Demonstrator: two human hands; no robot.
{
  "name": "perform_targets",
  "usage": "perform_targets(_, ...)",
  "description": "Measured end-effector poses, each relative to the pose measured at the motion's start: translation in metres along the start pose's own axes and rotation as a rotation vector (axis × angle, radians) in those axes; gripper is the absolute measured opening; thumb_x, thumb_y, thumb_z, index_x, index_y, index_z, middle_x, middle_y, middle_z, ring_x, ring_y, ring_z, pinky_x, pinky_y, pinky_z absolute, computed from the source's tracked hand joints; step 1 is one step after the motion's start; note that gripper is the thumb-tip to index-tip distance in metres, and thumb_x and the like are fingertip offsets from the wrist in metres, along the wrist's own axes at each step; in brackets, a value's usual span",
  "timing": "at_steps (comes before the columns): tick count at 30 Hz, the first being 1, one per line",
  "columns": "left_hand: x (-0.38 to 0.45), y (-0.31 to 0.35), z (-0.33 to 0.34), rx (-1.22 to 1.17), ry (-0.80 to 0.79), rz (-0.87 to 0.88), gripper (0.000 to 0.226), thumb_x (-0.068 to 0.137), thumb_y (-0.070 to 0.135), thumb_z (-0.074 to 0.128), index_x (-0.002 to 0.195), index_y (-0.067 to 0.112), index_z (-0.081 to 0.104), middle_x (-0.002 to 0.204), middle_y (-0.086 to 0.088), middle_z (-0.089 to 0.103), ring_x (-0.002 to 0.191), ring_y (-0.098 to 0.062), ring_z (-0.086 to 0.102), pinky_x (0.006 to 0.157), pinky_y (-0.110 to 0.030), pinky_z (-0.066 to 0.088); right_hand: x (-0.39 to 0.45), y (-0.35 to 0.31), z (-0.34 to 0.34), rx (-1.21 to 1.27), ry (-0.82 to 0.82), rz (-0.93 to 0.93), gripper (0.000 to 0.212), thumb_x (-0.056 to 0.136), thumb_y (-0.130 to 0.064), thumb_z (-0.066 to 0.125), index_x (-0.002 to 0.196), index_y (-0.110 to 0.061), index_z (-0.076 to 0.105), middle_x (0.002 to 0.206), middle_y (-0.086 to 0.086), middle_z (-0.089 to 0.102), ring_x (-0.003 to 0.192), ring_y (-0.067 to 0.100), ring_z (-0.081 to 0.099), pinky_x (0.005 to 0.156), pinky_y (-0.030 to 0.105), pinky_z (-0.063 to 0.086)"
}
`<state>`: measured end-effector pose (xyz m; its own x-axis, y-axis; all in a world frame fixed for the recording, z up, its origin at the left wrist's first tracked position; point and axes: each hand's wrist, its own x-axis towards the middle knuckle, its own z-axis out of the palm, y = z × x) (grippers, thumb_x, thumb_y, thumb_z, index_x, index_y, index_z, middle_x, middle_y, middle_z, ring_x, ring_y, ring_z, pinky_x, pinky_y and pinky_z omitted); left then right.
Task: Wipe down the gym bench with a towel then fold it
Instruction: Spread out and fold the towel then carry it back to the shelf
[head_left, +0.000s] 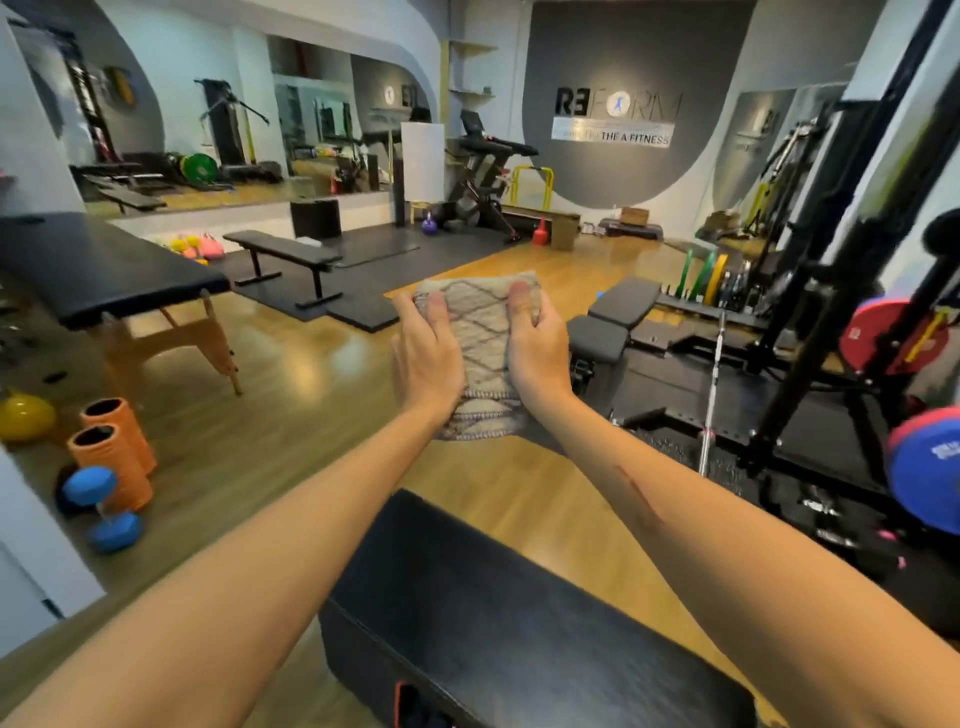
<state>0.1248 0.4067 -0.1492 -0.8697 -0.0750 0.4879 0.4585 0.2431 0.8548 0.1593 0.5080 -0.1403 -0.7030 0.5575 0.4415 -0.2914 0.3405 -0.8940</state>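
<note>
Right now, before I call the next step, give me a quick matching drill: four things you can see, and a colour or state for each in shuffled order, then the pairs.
Things:
1. towel
2. bench
3. foam rollers
4. dumbbell

States:
A. blue, on the floor
B. black, below the arms
C. held up by both hands
D. orange, standing upright

Pairs: 1-C, 2-B, 3-D, 4-A
</note>
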Motion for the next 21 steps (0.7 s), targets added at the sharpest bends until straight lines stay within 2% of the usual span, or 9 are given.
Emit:
perform_targets(2, 0.026, 0.042, -0.022, -0.041, 0.003, -0.032, 0.038, 0.103, 0.042, 0.030, 0.118, 0.011, 0.044, 0.110, -0.016, 0.063, 0.102, -0.037, 0.057, 0.072, -0.038, 0.035, 0.017, -0.048, 0.007, -0.021, -0.007, -0.013, 0.042, 0.102, -0.052, 0.040, 0.106, -0.015, 0.058, 0.096, -0.004, 0.062, 0.096, 0.018, 0.060, 0.078, 0.029, 0.040)
perform_targets(4, 0.044, 0.071, -0.048, -0.120, -0.031, -0.075, 0.040, 0.102, 0.044, 0.033, 0.121, 0.011, 0.046, 0.116, -0.013, 0.062, 0.108, -0.032, 0.056, 0.078, -0.034, 0.037, 0.022, -0.088, 0.011, -0.031, -0.020, -0.045, 0.037, 0.102, -0.050, 0.041, 0.101, -0.018, 0.059, 0.095, -0.005, 0.064, 0.093, 0.013, 0.062, 0.077, 0.029, 0.045)
perform_targets(6, 0.054, 0.087, -0.075, -0.144, -0.076, -0.102, 0.043, 0.102, 0.045, 0.034, 0.125, 0.011, 0.050, 0.121, -0.009, 0.060, 0.114, -0.027, 0.054, 0.083, -0.028, 0.036, 0.019, -0.114, 0.015, -0.059, -0.060, -0.058, 0.033, 0.103, -0.049, 0.042, 0.097, -0.022, 0.060, 0.092, -0.006, 0.066, 0.089, 0.007, 0.063, 0.076, 0.029, 0.048)
perform_targets(8, 0.057, 0.092, -0.097, -0.121, -0.090, -0.090, 0.043, 0.103, 0.043, 0.033, 0.125, 0.012, 0.053, 0.119, -0.006, 0.060, 0.115, -0.025, 0.053, 0.080, -0.025, 0.032, 0.012, -0.130, 0.021, -0.092, -0.103, -0.067, 0.032, 0.103, -0.048, 0.042, 0.097, -0.021, 0.059, 0.089, -0.009, 0.063, 0.086, 0.004, 0.061, 0.075, 0.027, 0.046)
perform_targets(11, 0.057, 0.094, -0.120, -0.083, -0.056, -0.116, 0.040, 0.103, 0.041, 0.033, 0.116, 0.010, 0.055, 0.102, 0.000, 0.055, 0.108, -0.026, 0.054, 0.071, -0.024, 0.027, -0.002, -0.142, 0.041, -0.108, -0.147, -0.042, 0.058, 0.096, -0.061, 0.044, 0.123, -0.011, 0.057, 0.115, 0.002, 0.065, 0.111, 0.020, 0.060, 0.093, 0.036, 0.048)
perform_targets(13, 0.057, 0.087, -0.132, -0.044, -0.042, -0.173, 0.041, 0.103, 0.041, 0.032, 0.119, 0.010, 0.055, 0.105, -0.002, 0.055, 0.110, -0.025, 0.051, 0.072, -0.024, 0.026, -0.011, -0.146, 0.057, -0.125, -0.159, 0.020, 0.075, 0.089, -0.071, 0.044, 0.131, -0.010, 0.054, 0.126, 0.007, 0.063, 0.120, 0.024, 0.057, 0.102, 0.044, 0.045)
perform_targets(16, 0.062, 0.074, -0.150, 0.005, -0.024, -0.189, 0.041, 0.103, 0.042, 0.031, 0.118, 0.012, 0.054, 0.114, -0.007, 0.058, 0.111, -0.026, 0.050, 0.077, -0.028, 0.028, -0.019, -0.146, 0.083, -0.121, -0.175, 0.066, 0.096, 0.075, -0.086, 0.040, 0.134, -0.010, 0.053, 0.131, 0.008, 0.061, 0.123, 0.026, 0.056, 0.104, 0.048, 0.045)
perform_targets(18, 0.071, 0.067, -0.160, 0.011, 0.000, -0.167, 0.038, 0.102, 0.044, 0.031, 0.114, 0.015, 0.053, 0.106, -0.003, 0.056, 0.108, -0.026, 0.052, 0.079, -0.030, 0.031, -0.016, -0.145, 0.099, -0.094, -0.172, 0.050, 0.085, 0.081, -0.080, 0.044, 0.130, -0.011, 0.056, 0.126, 0.006, 0.064, 0.119, 0.024, 0.058, 0.101, 0.044, 0.047)
perform_targets(21, 0.089, 0.061, -0.176, 0.048, 0.002, -0.132, 0.037, 0.102, 0.045, 0.031, 0.111, 0.017, 0.052, 0.102, 0.003, 0.053, 0.101, -0.018, 0.049, 0.080, -0.030, 0.032, -0.006, -0.145, 0.118, -0.034, -0.187, 0.037, 0.040, 0.098, -0.050, 0.052, 0.115, -0.016, 0.061, 0.104, -0.005, 0.066, 0.099, 0.013, 0.061, 0.080, 0.023, 0.046)
